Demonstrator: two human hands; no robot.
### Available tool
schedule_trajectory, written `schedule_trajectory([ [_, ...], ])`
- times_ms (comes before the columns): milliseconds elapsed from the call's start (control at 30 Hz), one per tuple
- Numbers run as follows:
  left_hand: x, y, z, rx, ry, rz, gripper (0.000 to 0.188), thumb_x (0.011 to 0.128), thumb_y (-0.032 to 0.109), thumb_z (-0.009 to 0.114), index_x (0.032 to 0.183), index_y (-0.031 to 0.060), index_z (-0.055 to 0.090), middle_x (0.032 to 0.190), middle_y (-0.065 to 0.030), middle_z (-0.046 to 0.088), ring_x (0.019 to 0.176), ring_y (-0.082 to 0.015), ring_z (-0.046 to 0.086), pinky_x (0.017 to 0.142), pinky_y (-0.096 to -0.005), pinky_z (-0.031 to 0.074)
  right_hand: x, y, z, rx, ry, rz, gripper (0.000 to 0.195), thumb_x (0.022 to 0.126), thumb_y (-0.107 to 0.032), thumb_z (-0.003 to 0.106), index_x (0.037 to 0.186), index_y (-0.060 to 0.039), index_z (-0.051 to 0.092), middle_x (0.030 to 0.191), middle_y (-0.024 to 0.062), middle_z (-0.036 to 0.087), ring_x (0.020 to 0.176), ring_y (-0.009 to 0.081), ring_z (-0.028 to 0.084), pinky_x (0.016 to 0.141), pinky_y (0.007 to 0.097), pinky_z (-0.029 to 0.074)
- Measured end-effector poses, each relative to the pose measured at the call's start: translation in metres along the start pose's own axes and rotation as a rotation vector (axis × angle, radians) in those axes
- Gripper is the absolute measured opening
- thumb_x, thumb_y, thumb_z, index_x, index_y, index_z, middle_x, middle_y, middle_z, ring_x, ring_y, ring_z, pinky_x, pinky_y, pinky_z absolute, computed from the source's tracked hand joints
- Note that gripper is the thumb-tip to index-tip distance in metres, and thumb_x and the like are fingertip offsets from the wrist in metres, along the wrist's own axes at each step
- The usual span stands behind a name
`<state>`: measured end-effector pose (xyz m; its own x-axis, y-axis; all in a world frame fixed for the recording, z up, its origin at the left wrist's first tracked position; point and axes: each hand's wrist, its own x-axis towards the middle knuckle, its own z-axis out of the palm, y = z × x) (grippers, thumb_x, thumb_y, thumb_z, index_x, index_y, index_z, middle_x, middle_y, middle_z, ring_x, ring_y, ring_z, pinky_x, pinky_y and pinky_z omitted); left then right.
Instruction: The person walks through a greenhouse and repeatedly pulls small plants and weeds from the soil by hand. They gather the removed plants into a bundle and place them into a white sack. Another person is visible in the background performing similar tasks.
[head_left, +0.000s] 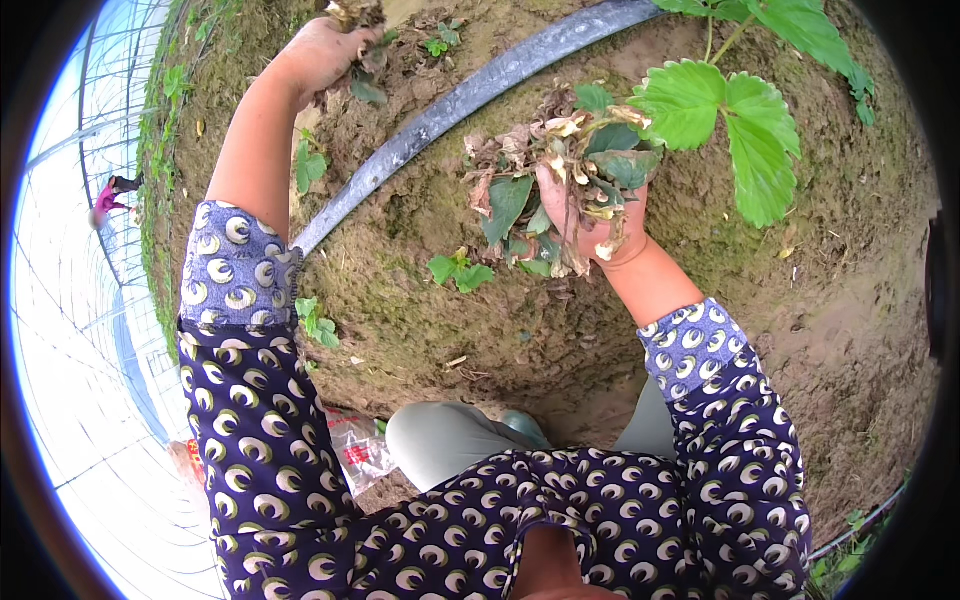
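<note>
My left hand (322, 60), at the upper left beyond the grey drip hose, is closed on a small bunch of withered leaves (367, 71). Nearer the middle, my right hand (600, 214) holds a large clump of dry brown and dull green leaves (517, 199), which hides much of its palm and fingers. Just right of that clump spread the fresh green leaves of a strawberry plant (761, 150). The flat grey hose (450, 109) curves across the soil bed between my hands. A small green seedling (459, 271) grows below the clump.
More seedlings (309, 165) dot the soil bed left of the hose. A clear plastic bag (360, 446) with red print lies beside my knee (442, 439). At the far left, a person in a pink top (111, 199) is bent over near the greenhouse frame (82, 142).
</note>
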<state>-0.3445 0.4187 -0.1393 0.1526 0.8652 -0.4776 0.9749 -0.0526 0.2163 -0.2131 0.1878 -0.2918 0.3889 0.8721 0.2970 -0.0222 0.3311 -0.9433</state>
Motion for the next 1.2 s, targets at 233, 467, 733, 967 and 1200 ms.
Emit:
schedule_trajectory([
  [233,0.03,0.031,0.038,0.429,0.275,0.375,0.026,0.074,0.018,0.053,0.092,-0.0006,0.056,0.08,-0.011,0.062,0.072,-0.0196,0.059,0.066,-0.0314,0.047,0.001,-0.011,-0.001,0.08,0.006,0.015,0.036,0.059,0.003,0.068,0.09,-0.0002,0.05,0.081,0.0053,0.057,0.065,0.0113,0.056,0.058,0.0244,0.047],
  [467,0.064,0.025,0.051,0.779,0.176,0.379,0.037,0.073,0.023,0.053,0.102,0.0007,0.053,0.092,-0.0226,0.056,0.087,-0.0345,0.054,0.078,-0.0383,0.043,0.0,-0.006,-0.004,0.024,-0.044,0.013,0.035,0.058,0.001,0.07,0.088,0.0008,0.052,0.075,0.0039,0.058,0.063,0.0092,0.057,0.059,0.0232,0.047],
  [733,0.045,-0.02,0.021,-0.369,0.38,0.016,0.02,0.075,0.012,0.054,0.094,0.0061,0.055,0.076,-0.0061,0.058,0.059,-0.0137,0.056,0.048,-0.0259,0.046,0.001,-0.006,0.0,-0.219,-0.018,-0.093,0.038,0.057,0.002,0.07,0.09,0.0005,0.051,0.075,0.0026,0.058,0.062,0.0093,0.057,0.059,0.0233,0.048],
  [967,0.055,-0.016,0.017,0.602,0.099,0.143,0.035,0.07,0.023,0.053,0.086,-0.0078,0.056,0.075,-0.0201,0.058,0.07,-0.0286,0.056,0.07,-0.0361,0.044,-0.007,0.0,0.001,0.181,-0.085,0.102,0.037,0.057,0.005,0.069,0.089,-0.0008,0.051,0.079,0.0035,0.056,0.063,0.0093,0.057,0.059,0.0237,0.048],
  [1200,0.033,0.01,0.025,0.79,0.013,0.279,0.043,0.071,0.033,0.055,0.08,-0.0088,0.056,0.076,-0.0239,0.057,0.075,-0.0369,0.055,0.07,-0.0394,0.044,-0.004,0.0,0.004,0.652,0.036,0.348,0.038,0.057,0.002,0.069,0.09,-0.0004,0.051,0.079,0.0035,0.056,0.067,0.01,0.055,0.06,0.0242,0.047],
])
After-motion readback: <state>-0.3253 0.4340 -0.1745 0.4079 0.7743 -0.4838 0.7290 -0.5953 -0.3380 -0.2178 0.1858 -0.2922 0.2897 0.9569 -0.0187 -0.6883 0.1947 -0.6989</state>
